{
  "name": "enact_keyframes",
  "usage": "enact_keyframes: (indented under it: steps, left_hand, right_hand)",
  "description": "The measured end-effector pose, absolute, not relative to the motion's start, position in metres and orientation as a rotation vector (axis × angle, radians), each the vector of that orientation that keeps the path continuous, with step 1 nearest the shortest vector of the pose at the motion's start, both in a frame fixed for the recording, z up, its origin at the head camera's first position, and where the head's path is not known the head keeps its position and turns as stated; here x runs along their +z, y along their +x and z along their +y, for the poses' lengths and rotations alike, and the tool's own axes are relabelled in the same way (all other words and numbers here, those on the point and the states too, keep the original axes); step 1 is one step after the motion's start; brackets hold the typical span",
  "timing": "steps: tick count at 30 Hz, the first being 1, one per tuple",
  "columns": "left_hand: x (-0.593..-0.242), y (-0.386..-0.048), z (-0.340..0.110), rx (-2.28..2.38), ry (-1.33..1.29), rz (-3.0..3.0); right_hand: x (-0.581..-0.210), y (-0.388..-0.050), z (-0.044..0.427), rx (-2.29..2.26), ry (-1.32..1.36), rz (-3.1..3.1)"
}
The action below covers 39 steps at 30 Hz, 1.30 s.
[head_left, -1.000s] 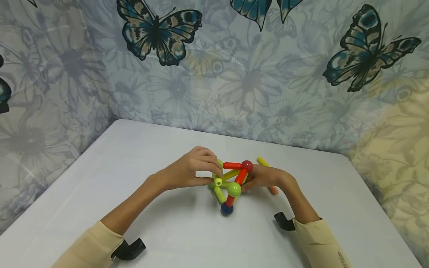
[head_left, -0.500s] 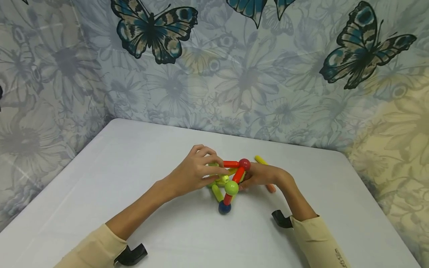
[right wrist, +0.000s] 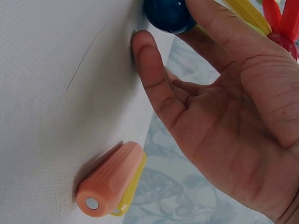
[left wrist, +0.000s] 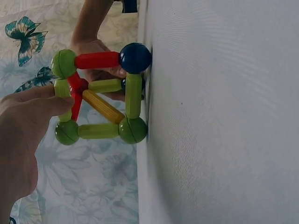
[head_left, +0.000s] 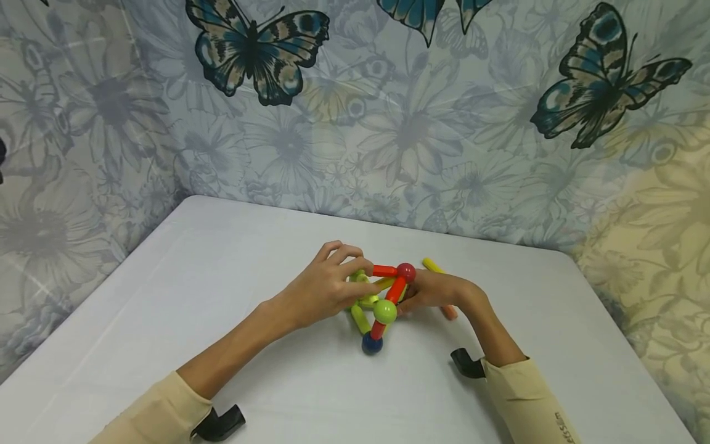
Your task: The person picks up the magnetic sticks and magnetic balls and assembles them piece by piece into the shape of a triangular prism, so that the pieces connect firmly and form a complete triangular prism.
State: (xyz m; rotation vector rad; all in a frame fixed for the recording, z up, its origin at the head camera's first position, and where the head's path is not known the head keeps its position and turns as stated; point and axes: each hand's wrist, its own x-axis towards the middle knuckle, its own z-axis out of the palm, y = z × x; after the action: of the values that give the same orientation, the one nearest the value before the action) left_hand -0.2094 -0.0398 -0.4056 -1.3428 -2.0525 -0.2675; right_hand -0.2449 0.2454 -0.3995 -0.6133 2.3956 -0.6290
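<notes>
Magnetic sticks and balls form a frame with square and triangular sides on the table. My left hand [head_left: 324, 290] pinches a light-green stick [left wrist: 63, 108] between thumb and fingers. In the left wrist view, this stick spans two green balls, the upper one [left wrist: 63, 63] beside a red stick [left wrist: 98, 60]. My right hand [head_left: 435, 290] is at the frame's right side. In the right wrist view, its thumb and a finger hold a dark blue ball [right wrist: 169, 15] low on the frame. Another blue ball [head_left: 372, 343] stands at the front corner. A red ball [head_left: 406, 272] tops the back.
Just beyond my right hand, a loose yellow stick [head_left: 431, 265] and a salmon-orange stick [head_left: 448, 312] lie on the white table [head_left: 266, 382]. A butterfly-patterned backdrop [head_left: 399, 123] rises behind the table's far edge.
My left hand has moved slightly right and turned the light-green stick, whose free end pointed forward earlier, in toward the frame. My right hand stays at the same side of the frame.
</notes>
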Motion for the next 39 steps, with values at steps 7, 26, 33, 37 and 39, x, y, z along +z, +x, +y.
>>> enact_keyframes:
  steps: [7,26,33,37,39]
  left_hand:
    - [-0.406,-0.208,-0.039,-0.250,-1.343,-2.078]
    - [-0.452,-0.242,-0.051,-1.359,-1.155,-2.864]
    - [-0.466,-0.239,-0.043,-1.471,-1.069,-2.745]
    - [-0.475,-0.233,-0.037,-1.565,-1.019,-2.680]
    - [-0.480,-0.230,-0.034,-1.576,-0.988,-2.669]
  right_hand:
    - [-0.400,-0.245,0.246,-0.626,-0.643,2.400]
    - [-0.383,-0.246,0.253,-0.579,-0.654,2.656]
    - [-0.356,-0.233,0.285,-0.375,-0.335,2.672]
    - [-0.365,-0.226,0.287,-0.251,-0.129,2.476]
    - [-0.373,-0.226,0.285,-0.233,-0.097,2.443]
